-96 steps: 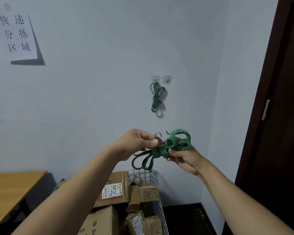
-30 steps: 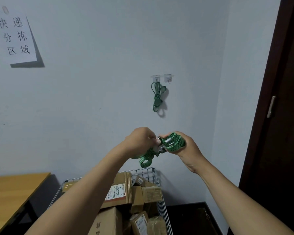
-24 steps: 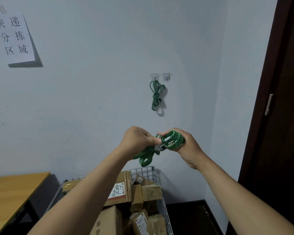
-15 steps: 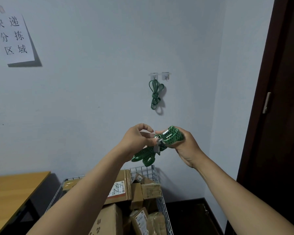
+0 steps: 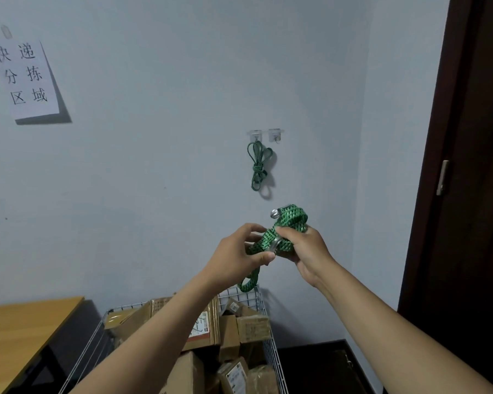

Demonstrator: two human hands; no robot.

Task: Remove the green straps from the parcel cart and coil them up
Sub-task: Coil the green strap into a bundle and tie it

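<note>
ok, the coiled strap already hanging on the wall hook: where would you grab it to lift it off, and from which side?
Probably at the knotted waist of the hanging strap, pinched from the front. The wraps bunch tightly there, while the top loops splay around the left wall hook and the tail loop dangles loose. It lies against the wall, so only the front is open. Then lift up to clear the hook.

Green strap [image 5: 289,223]: black-flecked elastic, bunched into a coil, two metal end hooks showing, one loop hanging toward 7 o'clock. Second green strap [image 5: 257,165]: coiled, knotted mid-length, hanging on the wall at 12 o'clock from it. Parcel cart [image 5: 264,314]: white wire, full of boxes, at 6 o'clock.
</note>
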